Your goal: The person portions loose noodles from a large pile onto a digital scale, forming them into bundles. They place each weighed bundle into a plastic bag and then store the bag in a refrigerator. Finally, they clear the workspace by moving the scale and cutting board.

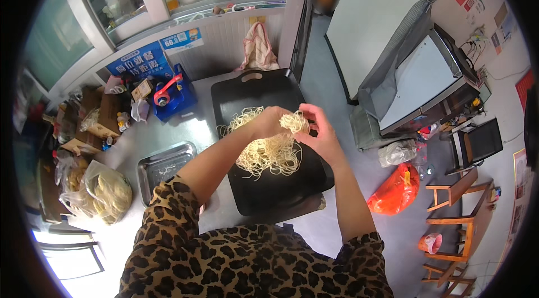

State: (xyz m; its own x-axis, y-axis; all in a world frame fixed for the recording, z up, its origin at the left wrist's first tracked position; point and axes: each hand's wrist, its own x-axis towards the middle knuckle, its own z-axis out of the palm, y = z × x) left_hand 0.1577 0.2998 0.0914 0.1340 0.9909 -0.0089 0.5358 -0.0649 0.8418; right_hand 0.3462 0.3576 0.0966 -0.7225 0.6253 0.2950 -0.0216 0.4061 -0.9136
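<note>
My left hand (273, 122) grips a small bundle of pale noodles (292, 123) above a black tray. The thumb and fingers of my right hand (322, 136) curve around the bundle's right side. Below them, a loose heap of noodles (269, 157) lies tangled on the black tray (269, 197), partly hidden by my left hand and forearm. Some strands spread over the tray's left side. The tray has raised edges and a cut-out handle at its far end.
Left of the black tray, a metal pan (145, 171) holds a few scraps. Beyond it are plastic bags of food (109, 192), cardboard boxes (105, 117) and a blue bin (179, 102) with a red tape dispenser (167, 89). A towel (260, 47) hangs ahead. On the right, a red bag (396, 190) sits on the floor.
</note>
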